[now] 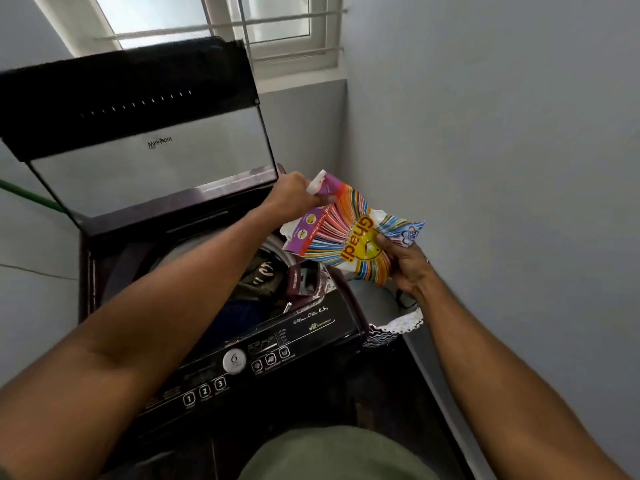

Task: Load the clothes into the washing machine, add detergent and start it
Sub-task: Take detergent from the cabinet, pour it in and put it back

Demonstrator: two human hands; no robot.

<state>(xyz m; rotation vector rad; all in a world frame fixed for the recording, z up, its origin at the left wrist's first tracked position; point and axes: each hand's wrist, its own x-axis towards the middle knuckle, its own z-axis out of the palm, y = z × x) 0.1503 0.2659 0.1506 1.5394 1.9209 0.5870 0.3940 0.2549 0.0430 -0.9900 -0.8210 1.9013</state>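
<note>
A top-loading washing machine (311, 327) stands below me with its glass lid (152, 161) raised. Dark clothes (263, 275) lie in the drum under my left forearm. Above the machine's right rear corner I hold a colourful striped detergent packet (346, 233). My left hand (294, 195) grips the packet's upper purple corner. My right hand (405, 261) holds its lower end, thumb pressed on the front. The packet's torn white edges show on both sides.
The control panel (235, 365) with a round dial and numbered buttons runs along the machine's front. A grey wall (502, 168) closes in on the right, a window (221, 19) behind. A patterned bag (391, 327) sits in the gap beside the machine. A green hose (31, 195) runs at left.
</note>
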